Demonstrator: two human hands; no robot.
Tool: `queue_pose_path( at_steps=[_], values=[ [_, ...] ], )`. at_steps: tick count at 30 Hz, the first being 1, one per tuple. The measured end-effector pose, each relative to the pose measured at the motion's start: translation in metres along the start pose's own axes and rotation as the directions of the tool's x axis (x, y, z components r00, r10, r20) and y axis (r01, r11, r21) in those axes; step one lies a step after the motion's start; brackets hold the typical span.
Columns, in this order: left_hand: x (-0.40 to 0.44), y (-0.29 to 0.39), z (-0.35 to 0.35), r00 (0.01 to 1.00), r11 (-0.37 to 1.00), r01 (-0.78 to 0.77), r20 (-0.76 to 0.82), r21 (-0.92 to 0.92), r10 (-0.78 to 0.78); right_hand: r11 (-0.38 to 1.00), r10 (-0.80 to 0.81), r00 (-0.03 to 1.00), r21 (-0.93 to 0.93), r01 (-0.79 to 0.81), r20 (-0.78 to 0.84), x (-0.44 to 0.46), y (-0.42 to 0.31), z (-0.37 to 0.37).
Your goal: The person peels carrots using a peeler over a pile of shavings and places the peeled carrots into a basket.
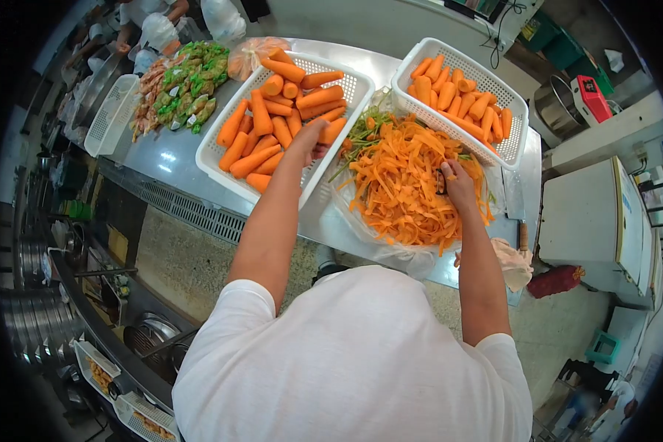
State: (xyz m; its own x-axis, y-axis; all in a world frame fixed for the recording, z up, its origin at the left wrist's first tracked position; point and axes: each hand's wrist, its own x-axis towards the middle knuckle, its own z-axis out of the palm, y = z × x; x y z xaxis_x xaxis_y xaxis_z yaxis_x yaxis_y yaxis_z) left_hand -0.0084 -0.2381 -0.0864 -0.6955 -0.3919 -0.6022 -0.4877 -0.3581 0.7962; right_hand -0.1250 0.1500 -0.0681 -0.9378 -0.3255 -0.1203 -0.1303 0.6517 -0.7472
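My left hand (311,146) reaches over the right side of a white perforated basket (212,165) full of whole carrots (262,114). Its fingers curl against a carrot (334,131) by the basket's rim. My right hand (460,188) is closed round a dark-framed peeler (441,181), partly hidden by the fingers. That hand is over a large heap of carrot peelings (401,188), which lies on clear plastic (350,214). Green stalks (362,132) show at the heap's left edge. Behind the heap, a second white basket (519,121) holds more carrots (460,96).
Green-wrapped bundles (199,77) and a bag of orange pieces (254,55) lie on the steel table (177,158). A knife (521,221) and a pale glove (512,261) lie at the right edge. Other people (144,15) work at the upper left.
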Motion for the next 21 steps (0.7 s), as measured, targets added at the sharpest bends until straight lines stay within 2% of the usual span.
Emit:
queue_pose_path(
  at_steps=[1, 2, 3, 4, 5, 7, 8, 11, 12, 13, 14, 16, 17, 19, 20, 21],
  values=[
    [-0.006, 0.01, -0.004, 0.995, 0.995, 0.033, 0.098, -0.092, -0.024, 0.999, 0.001, 1.0, 0.054, -0.002, 0.019, -0.003, -0.004, -0.003],
    [-0.014, 0.012, -0.002, 0.994, 0.995, 0.037, 0.102, -0.09, -0.028, 0.999, 0.007, 1.0, 0.053, -0.008, 0.017, -0.003, 0.003, -0.002],
    [-0.038, 0.019, 0.003, 0.957, 0.949, -0.102, 0.23, -0.299, 0.175, 0.998, -0.025, 1.0, 0.059, 0.026, -0.008, 0.002, 0.016, 0.001],
    [-0.058, 0.027, 0.008, 0.87, 0.837, -0.202, 0.3, -0.508, 0.392, 0.996, -0.062, 0.998, 0.066, 0.064, -0.034, 0.006, 0.023, 0.003],
    [-0.072, 0.033, 0.018, 0.871, 0.837, -0.204, 0.297, -0.508, 0.392, 0.996, -0.063, 0.998, 0.067, 0.065, -0.031, 0.005, 0.021, 0.003],
    [-0.088, 0.039, 0.038, 0.881, 0.688, -0.213, 0.168, -0.694, 0.442, 0.992, -0.044, 0.999, 0.114, 0.046, -0.019, 0.0, 0.016, -0.003],
    [-0.086, 0.039, 0.037, 0.882, 0.688, -0.214, 0.166, -0.694, 0.442, 0.992, -0.045, 0.999, 0.114, 0.047, -0.017, -0.001, 0.014, -0.003],
    [-0.067, 0.035, 0.042, 0.807, 0.745, -0.007, 0.436, -0.667, 0.398, 0.993, -0.031, 0.999, 0.116, 0.036, -0.042, 0.002, 0.008, -0.011],
    [-0.066, 0.032, 0.051, 0.803, 0.748, -0.006, 0.443, -0.663, 0.399, 0.992, -0.11, 0.99, 0.052, 0.116, -0.092, 0.003, 0.004, -0.013],
    [-0.072, 0.024, 0.065, 0.796, 0.801, -0.111, 0.43, -0.588, 0.426, 0.983, -0.184, 0.973, -0.013, 0.184, -0.138, 0.001, -0.004, -0.015],
    [-0.078, 0.014, 0.08, 0.785, 0.84, -0.212, 0.425, -0.499, 0.451, 0.985, -0.169, 0.974, -0.01, 0.17, -0.151, -0.001, -0.011, -0.017],
    [-0.102, 0.008, 0.108, 0.785, 0.855, -0.158, 0.463, -0.494, 0.412, 0.928, -0.36, 0.913, 0.025, 0.372, -0.194, -0.013, -0.044, -0.027],
    [-0.111, 0.006, 0.122, 0.76, 0.884, -0.103, 0.537, -0.456, 0.366, 0.936, -0.34, 0.915, 0.019, 0.352, -0.215, -0.019, -0.057, -0.032],
    [-0.119, -0.001, 0.142, 0.735, 0.943, -0.012, 0.637, -0.332, 0.233, 0.878, -0.444, 0.871, 0.09, 0.47, -0.213, -0.025, -0.077, -0.036],
    [-0.124, -0.008, 0.15, 0.724, 0.948, -0.005, 0.652, -0.319, 0.224, 0.884, -0.431, 0.873, 0.086, 0.459, -0.228, -0.023, -0.075, -0.036],
    [-0.133, -0.01, 0.16, 0.734, 0.972, -0.024, 0.656, -0.233, 0.175, 0.846, -0.5, 0.84, 0.089, 0.526, -0.211, -0.018, -0.073, -0.036]
  ],
)
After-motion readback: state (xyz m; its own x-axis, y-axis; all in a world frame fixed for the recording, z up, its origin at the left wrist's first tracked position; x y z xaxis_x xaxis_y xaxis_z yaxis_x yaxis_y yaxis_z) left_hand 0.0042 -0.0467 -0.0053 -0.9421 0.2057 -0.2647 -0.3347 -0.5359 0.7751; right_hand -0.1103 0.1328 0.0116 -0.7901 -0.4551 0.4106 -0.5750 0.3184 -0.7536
